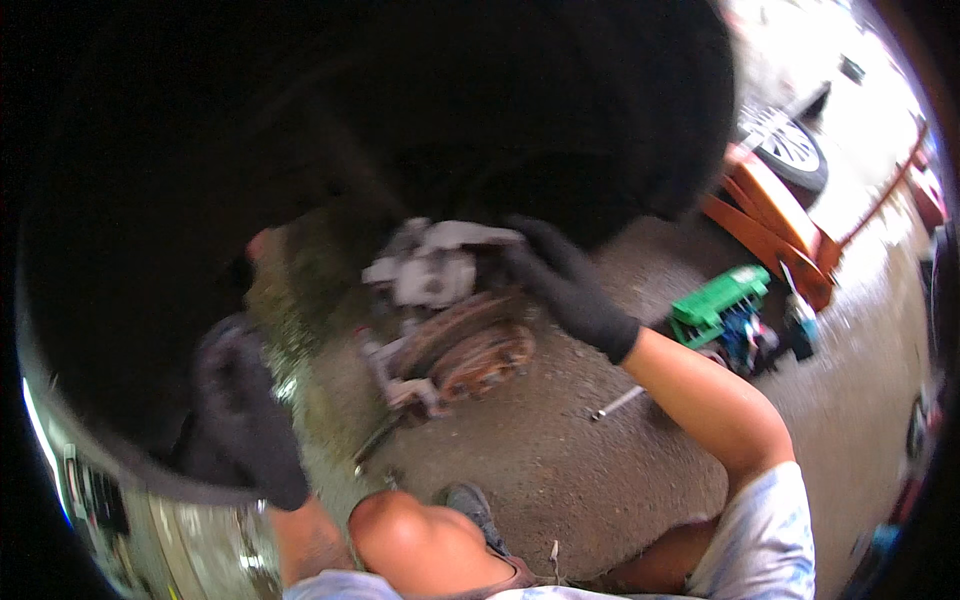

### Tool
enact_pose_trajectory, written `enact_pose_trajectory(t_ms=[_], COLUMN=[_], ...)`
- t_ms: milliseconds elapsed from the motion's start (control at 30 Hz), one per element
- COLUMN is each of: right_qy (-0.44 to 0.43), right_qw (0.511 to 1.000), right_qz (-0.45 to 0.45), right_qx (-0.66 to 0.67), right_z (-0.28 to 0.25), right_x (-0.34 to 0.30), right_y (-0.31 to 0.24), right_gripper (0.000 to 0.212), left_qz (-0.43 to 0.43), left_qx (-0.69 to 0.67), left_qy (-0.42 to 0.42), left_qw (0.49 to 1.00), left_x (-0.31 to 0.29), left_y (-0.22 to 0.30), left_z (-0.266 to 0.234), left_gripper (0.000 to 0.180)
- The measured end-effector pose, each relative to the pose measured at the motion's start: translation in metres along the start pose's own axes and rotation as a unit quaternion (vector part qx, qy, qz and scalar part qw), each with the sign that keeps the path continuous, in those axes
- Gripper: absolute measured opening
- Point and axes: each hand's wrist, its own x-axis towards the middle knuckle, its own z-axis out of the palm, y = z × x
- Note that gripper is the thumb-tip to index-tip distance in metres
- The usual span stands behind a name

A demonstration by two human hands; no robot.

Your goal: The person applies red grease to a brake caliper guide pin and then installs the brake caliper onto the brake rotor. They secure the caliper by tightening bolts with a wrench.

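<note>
A light grey brake caliper (435,270) sits at the upper side of a rusty brake disc (450,335), below a dark wheel arch (690,120). My right hand (575,295), in a black glove, reaches to the caliper's right end. Its fingers are bent against that end, and their tips are partly hidden in shadow. At the left, my left hand (235,400), gloved too, is raised against the lower left rim of the arch. Blur and darkness hide how its fingers are set. A rusty hub with studs (490,365) shows at the disc's centre.
On the floor at the right lie a green plastic case (720,300) with tools beside it and a metal wrench-like tool (618,403). Farther off are an orange-red floor jack (775,205) and a wheel with tyre (790,145). A dark bar (375,440) lies below the disc.
</note>
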Motion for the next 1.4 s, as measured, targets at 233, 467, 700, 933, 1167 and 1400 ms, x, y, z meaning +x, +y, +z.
enact_pose_trajectory(t_ms=[233,467,700,933,1167,1400], right_qy=[-0.025,-0.094,-0.135,-0.121,-0.108,-0.109], right_qw=[0.999,0.995,0.99,0.99,0.992,0.992], right_qz=[0.041,0.027,0.036,0.056,0.061,0.06], right_qx=[0.025,0.019,0.02,0.04,0.012,0.019], right_z=[-0.008,-0.009,-0.005,0.002,0.002,0.001], right_x=[-0.004,-0.012,-0.014,-0.013,-0.014,-0.013], right_y=[0.001,-0.008,-0.015,-0.02,-0.019,-0.019], right_gripper=[0.042,0.051,0.065,0.065,0.063,0.063], left_qz=[-0.102,-0.146,-0.13,-0.09,-0.102,-0.133], left_qx=[-0.135,-0.124,-0.097,-0.124,-0.131,-0.187], left_qy=[-0.039,-0.222,-0.312,-0.335,-0.35,-0.328], left_qw=[0.985,0.956,0.936,0.93,0.922,0.916], left_x=[-0.037,-0.073,-0.076,-0.062,-0.06,-0.062], left_y=[-0.027,-0.12,-0.115,-0.112,-0.106,-0.109], left_z=[0.019,0.004,0.011,0.023,0.02,0.02], left_gripper=[0.026,0.084,0.129,0.134,0.135,0.114])
